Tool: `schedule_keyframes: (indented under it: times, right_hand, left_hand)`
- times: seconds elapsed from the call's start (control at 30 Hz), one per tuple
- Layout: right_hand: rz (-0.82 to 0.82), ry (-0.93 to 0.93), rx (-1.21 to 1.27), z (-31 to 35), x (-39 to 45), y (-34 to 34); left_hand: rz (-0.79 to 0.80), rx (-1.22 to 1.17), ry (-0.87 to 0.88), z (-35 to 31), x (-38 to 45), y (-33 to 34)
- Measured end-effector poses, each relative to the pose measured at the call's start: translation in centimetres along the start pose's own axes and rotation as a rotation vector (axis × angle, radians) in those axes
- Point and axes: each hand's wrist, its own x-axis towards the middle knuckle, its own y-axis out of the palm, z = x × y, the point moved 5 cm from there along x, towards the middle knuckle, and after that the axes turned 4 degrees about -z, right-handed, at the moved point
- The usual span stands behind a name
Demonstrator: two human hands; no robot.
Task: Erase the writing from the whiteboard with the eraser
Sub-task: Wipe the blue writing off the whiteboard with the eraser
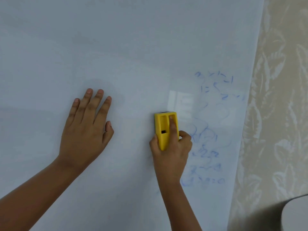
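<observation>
The whiteboard [133,47] fills most of the head view. Faint, smeared blue writing [213,130] runs down its right side, from about mid-height to low on the board. My right hand [171,152] grips a yellow eraser [163,130] pressed flat on the board, just left of the writing, with one finger lying in a groove of the eraser. My left hand [86,127] rests flat on the board to the left, fingers spread, holding nothing.
The board's right edge [246,114] meets a beige wall with a pale leaf pattern [280,97]. A dark and white rounded object [290,214] sits at the bottom right corner. A window glare [181,100] shines on the board above the eraser.
</observation>
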Motion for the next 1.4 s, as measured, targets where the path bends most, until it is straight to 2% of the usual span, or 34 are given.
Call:
schedule_keyframes:
  times: [0.1, 0.2, 0.27, 0.33, 0.4, 0.53, 0.63, 0.7, 0.8, 0.83, 0.9, 1.03, 1.07, 1.17, 1.23, 1.4]
  right_hand:
    - [0.165, -0.233, 0.012, 2.5, -6.6, 1.2]
    - [0.250, -0.334, -0.005, -0.4, -10.1, 0.6]
    - [0.174, -0.208, -0.034, -3.7, -8.3, -0.5]
    - [0.064, 0.020, -0.043, -5.7, -5.1, -1.3]
    - [0.034, 0.144, -0.028, -6.1, -2.9, -0.8]
    - [0.060, -0.007, 0.006, -3.0, -4.0, 0.0]
    - [0.150, -0.123, -0.028, -4.0, -7.7, -0.5]
    - [0.106, -0.028, -0.062, -7.3, -7.3, -1.7]
    - [-0.006, 0.266, -0.032, -11.3, -4.4, -2.5]
    - [-0.031, 0.305, -0.015, -11.6, -3.7, -2.3]
    - [-0.043, 0.241, 0.024, -10.2, -3.6, -1.8]
    - [0.066, 0.075, -0.012, -10.4, -7.8, -2.0]
    - [0.045, 0.109, -0.021, -11.8, -8.0, -2.5]
    - [-0.084, 0.379, 0.019, -16.4, -5.2, -3.9]
    - [-0.136, 0.455, 0.033, -17.1, -3.2, -3.8]
    - [-0.016, 0.222, -0.022, -16.0, -6.2, -3.0]
  left_hand:
    - [0.008, 0.003, 0.002, 0.0, -0.1, 0.1]
    - [0.004, 0.002, 0.005, -0.1, -0.3, 0.0]
    - [0.002, 0.005, -0.002, -0.1, -0.4, -0.1]
    - [0.004, 0.005, -0.007, -0.1, -0.4, 0.0]
    - [0.006, 0.005, -0.009, -0.1, -0.4, 0.0]
    - [-0.006, 0.011, -0.006, -0.1, -0.5, 0.0]
    - [-0.009, 0.014, 0.004, 0.0, -0.4, 0.0]
    - [-0.006, 0.011, -0.004, 0.0, -0.6, 0.1]
    - [-0.013, 0.003, -0.024, 0.0, -0.7, 0.0]
    - [-0.018, 0.000, -0.033, 0.0, -0.7, 0.0]
    - [-0.034, 0.003, -0.041, 0.1, -0.9, 0.1]
    - [-0.038, -0.015, -0.029, 0.1, -1.1, 0.3]
    - [-0.034, -0.021, -0.031, 0.1, -1.2, 0.3]
    - [-0.027, -0.025, -0.031, 0.1, -1.3, 0.5]
    - [-0.017, -0.029, -0.025, 0.3, -1.3, 0.9]
    - [0.002, -0.073, -0.031, 1.4, -1.9, 2.2]
